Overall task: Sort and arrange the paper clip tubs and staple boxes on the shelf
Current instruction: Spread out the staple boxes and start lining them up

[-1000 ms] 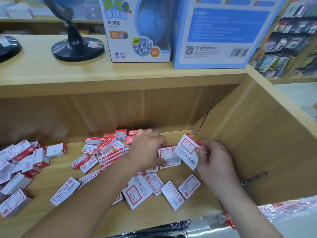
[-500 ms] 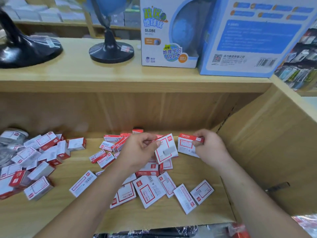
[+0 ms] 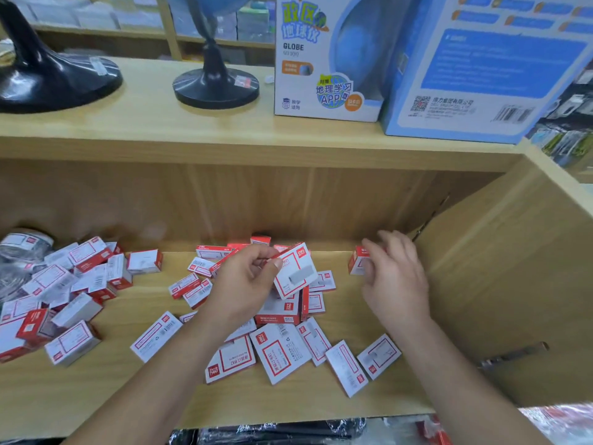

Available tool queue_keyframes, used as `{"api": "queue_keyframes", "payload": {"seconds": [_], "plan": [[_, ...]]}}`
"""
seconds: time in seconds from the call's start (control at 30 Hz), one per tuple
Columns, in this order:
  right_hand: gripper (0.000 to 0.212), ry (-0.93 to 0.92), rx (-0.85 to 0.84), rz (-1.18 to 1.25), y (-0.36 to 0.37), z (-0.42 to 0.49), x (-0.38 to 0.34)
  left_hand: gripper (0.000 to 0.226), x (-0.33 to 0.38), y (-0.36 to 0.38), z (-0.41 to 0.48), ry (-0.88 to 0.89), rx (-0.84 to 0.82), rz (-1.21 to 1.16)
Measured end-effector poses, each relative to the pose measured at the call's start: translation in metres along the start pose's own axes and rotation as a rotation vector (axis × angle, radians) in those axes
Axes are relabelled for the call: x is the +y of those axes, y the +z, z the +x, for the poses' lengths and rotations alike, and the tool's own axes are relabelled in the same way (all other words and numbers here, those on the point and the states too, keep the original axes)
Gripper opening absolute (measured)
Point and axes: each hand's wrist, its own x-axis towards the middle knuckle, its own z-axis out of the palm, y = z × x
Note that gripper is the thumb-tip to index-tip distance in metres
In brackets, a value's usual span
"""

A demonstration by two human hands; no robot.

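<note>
A light wooden shelf (image 3: pixel 224 409) has a back panel (image 3: pixel 288 200), a side wall (image 3: pixel 497 268) at the right and a top board (image 3: pixel 128 123). Behind stand more shelves (image 3: pixel 144 33); a rack of packaged goods (image 3: pixel 564 133) fills the far right.

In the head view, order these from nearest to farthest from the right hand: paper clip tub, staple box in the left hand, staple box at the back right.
1. The back-right staple box, by the fingertips of the right hand.
2. The held staple box, pinched by the left hand, centre.
3. The paper clip tub, far left.
</note>
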Motion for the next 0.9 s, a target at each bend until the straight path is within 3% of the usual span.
{"api": "queue_keyframes", "payload": {"seconds": [0.23,0.4,0.5,0.7,0.9], "plan": [[0.058,-0.006,-0.148,0.125,0.021,-0.028,0.005,0.013,0.005,-0.012,-0.008,0.02,0.041,0.002],[0.063,-0.005,-0.225,0.247,0.022,-0.01,0.013,0.011,0.028,-0.004,-0.002,0.217,-0.039,0.205],[0.058,0.024,-0.189,0.279,0.018,-0.007,0.012,0.016,0.039,0.012,0.02,0.363,-0.068,0.348],[0.048,0.003,-0.104,0.237,0.007,-0.024,0.018,0.022,0.054,0.052,0.057,0.478,-0.108,0.554],[0.05,-0.011,-0.13,0.139,0.007,-0.021,0.021,0.018,0.031,0.066,0.063,0.466,-0.144,0.702]]}}
